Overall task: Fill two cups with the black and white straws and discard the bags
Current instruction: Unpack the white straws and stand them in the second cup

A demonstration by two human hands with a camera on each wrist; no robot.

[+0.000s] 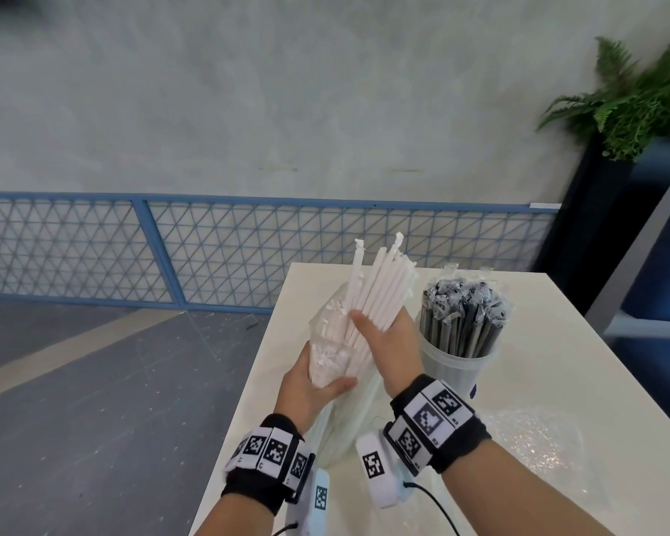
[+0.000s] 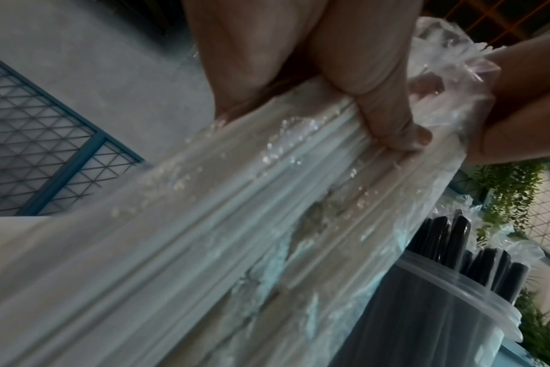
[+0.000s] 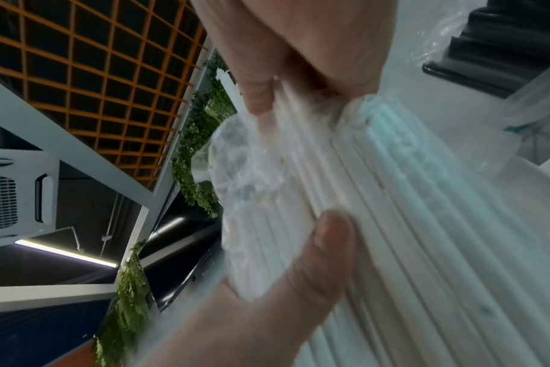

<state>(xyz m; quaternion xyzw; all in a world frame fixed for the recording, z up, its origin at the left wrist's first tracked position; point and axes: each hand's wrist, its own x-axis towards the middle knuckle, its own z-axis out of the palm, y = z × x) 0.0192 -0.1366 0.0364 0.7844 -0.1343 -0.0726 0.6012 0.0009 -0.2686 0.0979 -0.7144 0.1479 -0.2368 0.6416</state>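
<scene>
My left hand (image 1: 318,381) grips the lower part of a clear plastic bag (image 1: 325,334) that holds white straws (image 1: 380,284). My right hand (image 1: 383,334) is wrapped round the bundle, whose tops stick out above the bag's mouth. In the left wrist view my thumb (image 2: 393,124) presses on the bagged straws (image 2: 267,223). The right wrist view has my thumb (image 3: 324,248) on the straws (image 3: 424,223), beside crumpled bag film (image 3: 242,161). To the right, a clear cup (image 1: 453,369) on the white table (image 1: 557,342) is packed with black straws (image 1: 461,315). A second cup does not show clearly.
An empty clear bag (image 1: 534,439) lies crumpled on the table at the right. The table's left edge is just beside my left wrist, with grey floor below. A blue mesh fence (image 1: 248,245) runs behind, and a potted fern (image 1: 635,102) stands at the far right.
</scene>
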